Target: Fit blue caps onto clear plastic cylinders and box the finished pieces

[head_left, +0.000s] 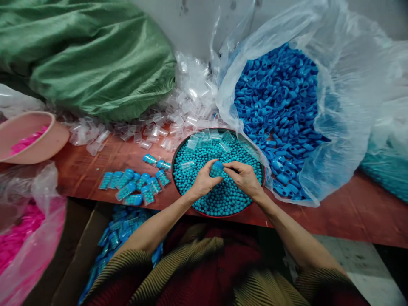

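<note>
Striped clothing [188, 257] foremost; 2 hands [205, 180] close together, clamped on blue-capped vial [217, 168] between them, above teal beads [219, 202].

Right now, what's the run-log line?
Left hand: holds small container | Right hand: fingertips at blue cap | Below: teal beads in round tray

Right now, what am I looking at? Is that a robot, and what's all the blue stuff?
No robot here, just a person's two bare hands. There is one picture, from a camera on the person's head, looking forward and down. The left hand holds a small blue-topped piece, and the right hand's fingertips are at its side. Below is a round tray of blue-green beads. On the reddish table are bead-filled little tubes, clear pieces and a plastic bag of blue parts.
</note>
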A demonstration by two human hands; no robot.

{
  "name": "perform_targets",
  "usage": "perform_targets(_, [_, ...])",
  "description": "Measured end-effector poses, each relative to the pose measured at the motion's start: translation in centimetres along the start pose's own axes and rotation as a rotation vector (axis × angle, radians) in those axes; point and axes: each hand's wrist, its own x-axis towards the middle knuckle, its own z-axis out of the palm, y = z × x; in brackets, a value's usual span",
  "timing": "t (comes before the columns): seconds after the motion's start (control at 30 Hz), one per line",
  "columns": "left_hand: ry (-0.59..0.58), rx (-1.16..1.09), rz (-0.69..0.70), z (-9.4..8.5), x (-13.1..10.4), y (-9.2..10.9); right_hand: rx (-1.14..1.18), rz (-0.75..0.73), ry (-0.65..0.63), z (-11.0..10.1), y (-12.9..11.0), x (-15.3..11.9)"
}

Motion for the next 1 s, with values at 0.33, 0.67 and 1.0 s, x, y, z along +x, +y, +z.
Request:
perform_targets(0.33, [-0.062,0.021,0.091,-0.4,-0.2,-0.2,0.06,0.033,-0.109,-0.4,0.4,0.3])
perform_targets(0.67, [-0.024,0.005,0.115,0.0,-0.6,-0.9,0.005,0.001,-0.171,0.0,0.7,-0.2])
perform_targets(1.0, [-0.096,-0.069,0.047,0.3,-1.9,0.0,0.097,0.006,-0.34,-1.3,0.7,-0.1])
